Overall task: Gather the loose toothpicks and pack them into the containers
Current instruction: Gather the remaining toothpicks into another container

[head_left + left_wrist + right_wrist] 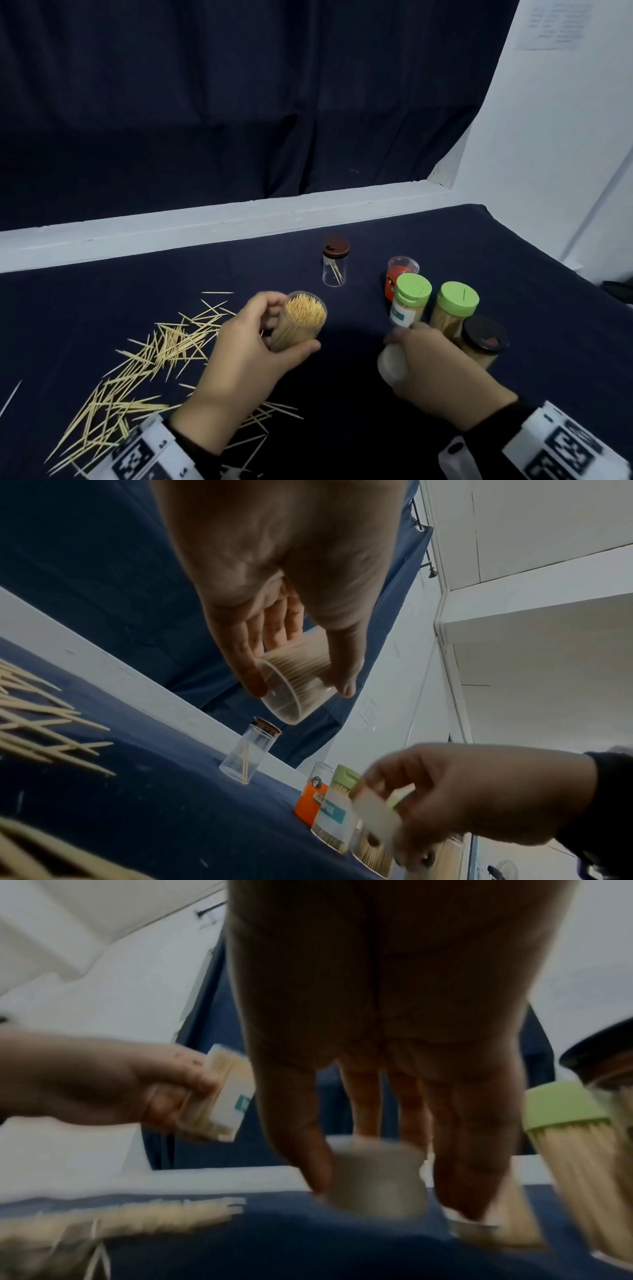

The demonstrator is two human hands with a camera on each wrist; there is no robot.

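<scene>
My left hand point(286, 330) grips an open clear container point(306, 313) packed full of toothpicks and holds it tilted above the table; its clear base point(291, 693) shows between thumb and fingers in the left wrist view. My right hand point(407, 356) pinches a white lid point(391, 366) from above, just in front of the capped containers; the right wrist view shows this lid point(373, 1177) blurred between the fingers point(469, 1164). Loose toothpicks point(144, 363) lie scattered over the dark blue cloth at the left.
A clear jar with a brown lid point(335, 265) holds a few toothpicks at the back. An orange container point(394, 282), two green-lidded full ones point(412, 298) point(457, 305) and a black-lidded one point(483, 337) cluster at the right. A white ledge point(205, 222) borders the table's far edge.
</scene>
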